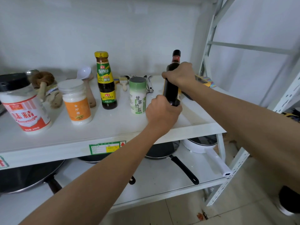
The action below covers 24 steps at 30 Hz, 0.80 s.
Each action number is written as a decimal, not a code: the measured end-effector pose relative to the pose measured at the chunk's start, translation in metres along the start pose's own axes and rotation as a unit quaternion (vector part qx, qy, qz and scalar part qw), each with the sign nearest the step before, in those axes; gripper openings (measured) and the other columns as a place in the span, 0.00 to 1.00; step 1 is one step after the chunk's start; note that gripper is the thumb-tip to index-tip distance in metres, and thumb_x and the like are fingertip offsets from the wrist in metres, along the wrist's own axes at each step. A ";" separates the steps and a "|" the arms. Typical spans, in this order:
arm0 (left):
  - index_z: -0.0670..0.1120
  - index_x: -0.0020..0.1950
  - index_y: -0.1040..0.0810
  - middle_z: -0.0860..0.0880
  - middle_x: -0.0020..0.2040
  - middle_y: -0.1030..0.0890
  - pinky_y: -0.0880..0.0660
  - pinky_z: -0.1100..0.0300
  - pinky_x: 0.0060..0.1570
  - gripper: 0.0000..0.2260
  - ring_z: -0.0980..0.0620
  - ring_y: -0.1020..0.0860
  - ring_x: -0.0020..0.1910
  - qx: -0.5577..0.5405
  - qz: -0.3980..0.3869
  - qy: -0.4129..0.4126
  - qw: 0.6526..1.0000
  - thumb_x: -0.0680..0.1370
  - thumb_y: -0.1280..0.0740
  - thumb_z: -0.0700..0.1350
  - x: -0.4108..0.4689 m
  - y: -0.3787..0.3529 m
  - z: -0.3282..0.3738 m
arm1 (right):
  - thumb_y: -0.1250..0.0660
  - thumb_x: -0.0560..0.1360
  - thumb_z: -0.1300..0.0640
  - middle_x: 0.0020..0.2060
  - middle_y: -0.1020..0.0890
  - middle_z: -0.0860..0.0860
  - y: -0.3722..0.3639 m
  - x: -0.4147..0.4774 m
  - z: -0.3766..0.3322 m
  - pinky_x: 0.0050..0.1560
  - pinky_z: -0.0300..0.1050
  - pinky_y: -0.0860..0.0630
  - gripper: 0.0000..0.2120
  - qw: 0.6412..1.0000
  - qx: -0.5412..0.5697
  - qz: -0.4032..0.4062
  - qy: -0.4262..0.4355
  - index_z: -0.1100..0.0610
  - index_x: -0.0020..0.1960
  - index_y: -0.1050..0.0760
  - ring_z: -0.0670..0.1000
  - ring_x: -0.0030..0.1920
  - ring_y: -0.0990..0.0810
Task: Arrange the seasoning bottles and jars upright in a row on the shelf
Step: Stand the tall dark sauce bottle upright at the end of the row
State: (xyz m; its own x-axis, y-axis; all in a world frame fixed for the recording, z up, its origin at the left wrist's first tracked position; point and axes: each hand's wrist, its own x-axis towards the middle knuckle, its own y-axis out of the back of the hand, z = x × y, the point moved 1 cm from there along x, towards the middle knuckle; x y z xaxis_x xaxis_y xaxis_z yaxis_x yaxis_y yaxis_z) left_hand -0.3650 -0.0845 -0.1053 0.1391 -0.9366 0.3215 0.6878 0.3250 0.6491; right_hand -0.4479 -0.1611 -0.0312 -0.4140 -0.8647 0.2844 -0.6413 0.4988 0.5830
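Two bare forearms reach in from the bottom and right edges, cut off by the frame. The left hand (162, 111) wraps the base of a dark bottle (172, 88), its fingers curled shut around the far side and hidden from the camera, so whether the bottle's bottom touches the shelf (113, 127) cannot be told. The right hand (180, 73) closes over the bottle's shoulder, fingers bent tightly round the glass with only the knuckles showing. The bottle stands nearly upright at the right end of the shelf, its dark cap and red neck band clear above the right hand; its label is mostly covered.

Left of it, four containers stand upright in a loose row: a green-lidded salt shaker (138, 96) just beside the left hand, a yellow-capped sauce bottle (106, 80), an orange-labelled white jar (76, 101), and a large black-lidded jar (24, 104) partly cut off at the left edge. Behind them lie utensils, partly hidden: a white spoon (84, 72) and a brush (124, 82). Below the shelf, dark pans (162, 150) are largely covered by the left forearm.
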 end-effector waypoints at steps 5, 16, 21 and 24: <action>0.41 0.54 0.25 0.44 0.52 0.21 0.25 0.52 0.51 0.23 0.43 0.24 0.54 -0.006 -0.019 0.001 1.000 0.69 0.29 0.57 0.009 -0.006 0.002 | 0.24 0.61 0.48 0.59 0.26 0.58 0.003 -0.003 -0.011 0.53 0.52 0.21 0.39 0.999 -0.002 0.050 0.005 0.62 0.64 0.39 0.57 0.57 0.23; 0.41 0.54 0.25 0.42 0.51 0.23 0.26 0.54 0.49 0.21 0.44 0.27 0.58 -0.019 -0.035 -0.012 0.999 0.71 0.28 0.55 0.017 -0.013 -0.012 | 0.24 0.64 0.50 0.60 0.31 0.58 0.007 -0.038 -0.003 0.40 0.46 0.33 0.36 0.990 -0.036 0.098 0.093 0.61 0.64 0.39 0.55 0.44 0.30; 0.40 0.56 0.25 0.42 0.53 0.24 0.27 0.54 0.50 0.23 0.44 0.27 0.59 -0.008 -0.039 -0.016 0.999 0.71 0.27 0.55 0.017 -0.013 -0.010 | 0.23 0.65 0.48 0.59 0.33 0.56 0.007 -0.042 0.002 0.43 0.44 0.33 0.37 0.992 0.022 0.082 0.089 0.61 0.63 0.40 0.52 0.46 0.32; 0.41 0.57 0.25 0.42 0.54 0.23 0.27 0.55 0.49 0.25 0.44 0.27 0.59 0.000 -0.051 -0.009 0.999 0.70 0.26 0.56 0.022 -0.015 -0.011 | 0.25 0.67 0.48 0.57 0.30 0.54 0.013 -0.039 0.003 0.48 0.47 0.28 0.34 0.989 0.109 0.019 0.094 0.58 0.62 0.41 0.52 0.52 0.26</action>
State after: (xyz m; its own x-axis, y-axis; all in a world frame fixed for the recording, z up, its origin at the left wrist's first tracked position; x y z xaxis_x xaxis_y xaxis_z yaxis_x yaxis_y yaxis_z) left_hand -0.3646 -0.1111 -0.1156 0.0557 -0.9621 0.2670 0.6980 0.2287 0.6786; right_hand -0.4417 -0.1211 -0.0368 -0.3255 -0.8312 0.4508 -0.7601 0.5136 0.3981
